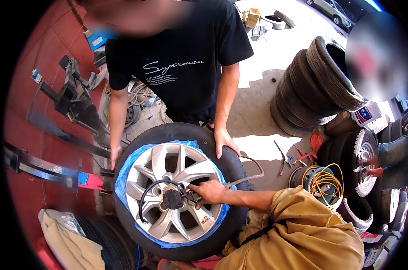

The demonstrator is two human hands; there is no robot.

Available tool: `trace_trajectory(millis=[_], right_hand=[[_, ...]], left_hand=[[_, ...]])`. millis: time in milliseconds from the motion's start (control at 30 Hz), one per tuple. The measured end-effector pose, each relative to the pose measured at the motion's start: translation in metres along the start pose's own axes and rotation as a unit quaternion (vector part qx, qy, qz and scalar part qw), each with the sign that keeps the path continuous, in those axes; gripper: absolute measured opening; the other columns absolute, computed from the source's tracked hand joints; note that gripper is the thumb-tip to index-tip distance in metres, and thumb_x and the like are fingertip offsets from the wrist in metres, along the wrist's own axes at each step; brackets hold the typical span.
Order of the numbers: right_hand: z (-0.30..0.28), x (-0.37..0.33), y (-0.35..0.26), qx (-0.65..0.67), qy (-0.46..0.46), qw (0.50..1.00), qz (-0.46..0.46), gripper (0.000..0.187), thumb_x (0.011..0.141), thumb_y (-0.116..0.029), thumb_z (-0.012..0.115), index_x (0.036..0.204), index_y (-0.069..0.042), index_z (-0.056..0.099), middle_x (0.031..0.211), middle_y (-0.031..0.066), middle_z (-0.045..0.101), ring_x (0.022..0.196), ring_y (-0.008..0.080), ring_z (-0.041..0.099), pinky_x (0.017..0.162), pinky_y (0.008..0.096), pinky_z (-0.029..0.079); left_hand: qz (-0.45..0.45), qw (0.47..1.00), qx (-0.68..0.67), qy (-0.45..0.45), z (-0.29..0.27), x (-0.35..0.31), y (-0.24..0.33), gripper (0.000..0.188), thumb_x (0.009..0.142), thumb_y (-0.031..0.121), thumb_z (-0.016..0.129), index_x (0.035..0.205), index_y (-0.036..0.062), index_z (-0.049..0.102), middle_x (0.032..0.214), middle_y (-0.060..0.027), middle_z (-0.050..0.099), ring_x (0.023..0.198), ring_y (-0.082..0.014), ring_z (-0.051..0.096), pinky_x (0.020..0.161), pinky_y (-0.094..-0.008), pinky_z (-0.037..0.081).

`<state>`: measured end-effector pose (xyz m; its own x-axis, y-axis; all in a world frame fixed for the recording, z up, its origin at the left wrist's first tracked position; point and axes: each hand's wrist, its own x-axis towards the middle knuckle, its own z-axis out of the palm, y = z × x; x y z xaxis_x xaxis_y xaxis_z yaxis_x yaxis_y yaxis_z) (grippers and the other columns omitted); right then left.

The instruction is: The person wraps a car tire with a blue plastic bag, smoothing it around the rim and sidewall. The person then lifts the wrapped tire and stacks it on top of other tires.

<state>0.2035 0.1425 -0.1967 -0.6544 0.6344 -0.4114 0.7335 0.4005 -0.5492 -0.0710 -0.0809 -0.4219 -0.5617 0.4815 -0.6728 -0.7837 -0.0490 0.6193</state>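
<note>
While my right hand [211, 192] grips a black, round-headed inflator [173, 199] — silver, spoked metal wheel [153, 157] beneath it — my unseen left hand's state I can't tell.

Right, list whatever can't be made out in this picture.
All in the head view:
Left hand: not visible; out of frame or covered, can't tell which.
Inflator: grip partly covered by the right hand.
Tyre: underside hidden by its own upper side.
Parked car: cut off by the upper edge.
Co-worker: face blurred.
</note>
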Motion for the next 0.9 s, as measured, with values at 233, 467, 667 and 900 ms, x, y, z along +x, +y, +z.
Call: trace_trajectory(millis=[233,467,667,900], right_hand=[[-0.050,-0.010,0.020,0.057,0.011,0.996,-0.065,0.077,0.068,-0.055,0.082,0.126,-0.011,0.057,0.087,0.0173,0.071,0.089,0.0390,0.070,0.076,0.0490,0.053],[-0.089,-0.030,0.069,0.135,-0.028,0.979,-0.148,0.080,0.066,-0.054,0.083,0.128,-0.012,0.055,0.087,0.0167,0.072,0.091,0.0408,0.069,0.079,0.0507,0.051],[-0.085,-0.037,0.151,0.248,-0.041,0.961,-0.118,0.094,0.065,-0.055,0.085,0.140,-0.012,0.047,0.122,0.0143,0.066,0.118,0.0353,0.061,0.094,0.0443,0.047],[-0.077,-0.056,0.221,0.303,0.001,0.953,-0.021,0.094,0.071,-0.059,0.080,0.142,-0.008,0.046,0.135,0.0164,0.059,0.127,0.0333,0.055,0.104,0.0430,0.042]], left_hand=[[0.020,0.999,0.026,0.033,-0.009,-0.032,0.004,0.060,0.104,0.042,0.041,0.151,0.0062,0.035,0.145,-0.0165,0.048,0.126,-0.0329,0.053,0.107,-0.0452,0.045],[0.078,0.993,0.034,0.083,-0.009,-0.097,-0.003,0.058,0.104,0.040,0.041,0.151,0.0067,0.035,0.145,-0.0167,0.048,0.126,-0.0335,0.053,0.107,-0.0453,0.046],[0.117,0.989,0.036,0.078,0.026,-0.135,-0.001,0.057,0.104,0.039,0.042,0.151,0.0071,0.036,0.145,-0.0168,0.048,0.125,-0.0340,0.054,0.106,-0.0453,0.046],[0.152,0.981,0.090,-0.085,0.125,-0.148,0.031,0.056,0.104,0.037,0.042,0.151,0.0077,0.036,0.145,-0.0170,0.048,0.125,-0.0347,0.054,0.105,-0.0454,0.047]])
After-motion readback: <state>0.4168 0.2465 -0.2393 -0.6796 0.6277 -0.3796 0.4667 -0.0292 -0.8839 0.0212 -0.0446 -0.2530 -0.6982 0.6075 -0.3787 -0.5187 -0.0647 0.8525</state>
